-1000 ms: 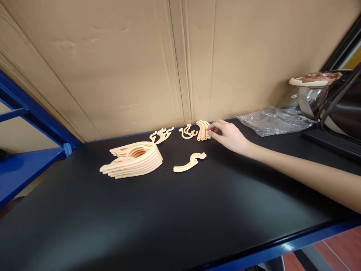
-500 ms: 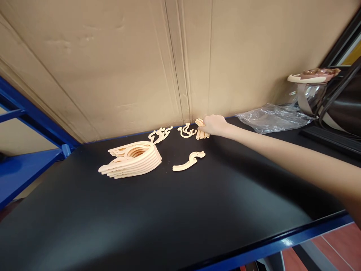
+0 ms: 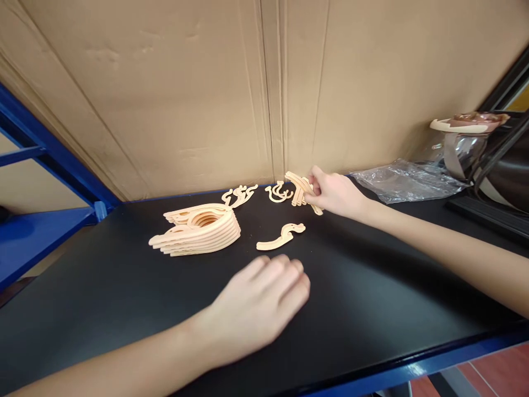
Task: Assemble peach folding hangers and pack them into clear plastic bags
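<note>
My right hand (image 3: 336,193) pinches a curved cream plastic hanger arm (image 3: 303,190), raised and tilted over a small bundle of similar hanger arms (image 3: 298,199) at the back of the black table. My left hand (image 3: 262,300) hovers palm down over the table, fingers loosely bent, nothing visible in them; its fingertips are hidden. Just beyond it lies a partly joined hanger (image 3: 281,238), a hook with one arm. To the left sits a neat stack of cream hangers (image 3: 198,231). Loose hooks (image 3: 279,193) lie near the back edge, and more hook pieces (image 3: 240,194) lie behind the stack.
Cardboard (image 3: 185,99) rises behind the black tabletop (image 3: 103,309). At the back right lies a crumpled clear plastic bag (image 3: 413,179), beside a clear container with a cream rim (image 3: 460,127) and a dark object (image 3: 504,165). Blue metal framing (image 3: 53,160) stands at left.
My left hand has entered from the lower left, near the partly joined hanger. My right hand has lifted one hanger arm off the bundle. The view has shifted slightly.
</note>
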Demonstrator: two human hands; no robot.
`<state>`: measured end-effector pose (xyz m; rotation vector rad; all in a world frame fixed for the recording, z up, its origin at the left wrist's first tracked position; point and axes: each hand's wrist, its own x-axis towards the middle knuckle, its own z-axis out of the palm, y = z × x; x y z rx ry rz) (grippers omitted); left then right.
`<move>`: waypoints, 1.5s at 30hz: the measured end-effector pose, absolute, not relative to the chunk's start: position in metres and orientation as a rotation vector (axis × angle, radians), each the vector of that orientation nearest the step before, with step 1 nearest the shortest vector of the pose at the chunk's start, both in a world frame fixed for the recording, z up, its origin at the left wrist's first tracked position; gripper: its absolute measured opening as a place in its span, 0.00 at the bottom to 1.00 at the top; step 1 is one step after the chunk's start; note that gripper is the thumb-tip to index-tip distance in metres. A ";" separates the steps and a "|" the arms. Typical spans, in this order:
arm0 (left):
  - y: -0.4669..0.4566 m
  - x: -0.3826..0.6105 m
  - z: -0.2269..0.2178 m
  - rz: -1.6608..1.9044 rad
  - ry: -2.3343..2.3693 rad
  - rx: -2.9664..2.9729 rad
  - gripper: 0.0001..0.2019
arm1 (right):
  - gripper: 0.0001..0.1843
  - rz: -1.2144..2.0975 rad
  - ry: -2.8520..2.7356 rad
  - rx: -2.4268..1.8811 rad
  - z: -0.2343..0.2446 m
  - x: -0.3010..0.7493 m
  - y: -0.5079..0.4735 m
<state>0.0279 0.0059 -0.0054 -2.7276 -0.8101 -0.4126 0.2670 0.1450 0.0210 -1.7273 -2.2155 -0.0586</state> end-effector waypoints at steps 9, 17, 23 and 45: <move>0.044 0.028 -0.020 -0.476 -1.088 -2.793 0.22 | 0.09 -0.291 -2.393 -1.261 -0.009 0.286 0.119; 0.043 0.028 -0.017 -0.468 -1.112 -2.856 0.21 | 0.11 -0.259 -2.455 -1.142 -0.015 0.282 0.115; 0.041 0.029 -0.015 -0.439 -1.151 -2.853 0.22 | 0.10 -0.213 -2.461 -1.105 -0.020 0.285 0.117; 0.042 0.029 -0.015 -0.491 -1.207 -2.888 0.20 | 0.13 -0.219 -2.530 -1.018 -0.016 0.285 0.116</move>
